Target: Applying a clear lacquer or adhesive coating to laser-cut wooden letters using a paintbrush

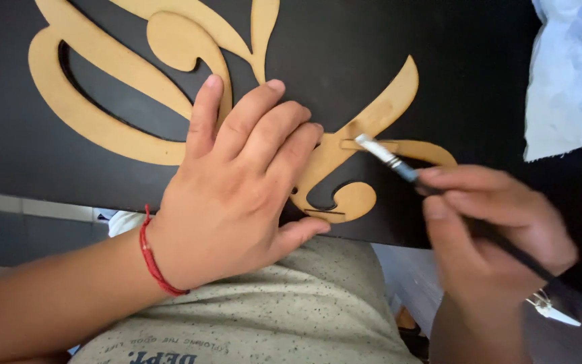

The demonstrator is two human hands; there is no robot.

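the left hand [237, 178] lies flat in the middle of the frame and covers much of the black board [479, 67], so nothing can pass there. the right hand [500, 229] fills the lower right with a thin brush [399, 165], whose tip touches the tan wooden cutout [372, 121]. only a small gap stays open between the two hands, near the curl of the cutout. the upper right of the board is bare black, with room for a hand. a white cloth [570, 74] blocks the far upper right corner. the upper left is crowded with the cutout's wide curves. the person's shirt [291, 317] fills the bottom.
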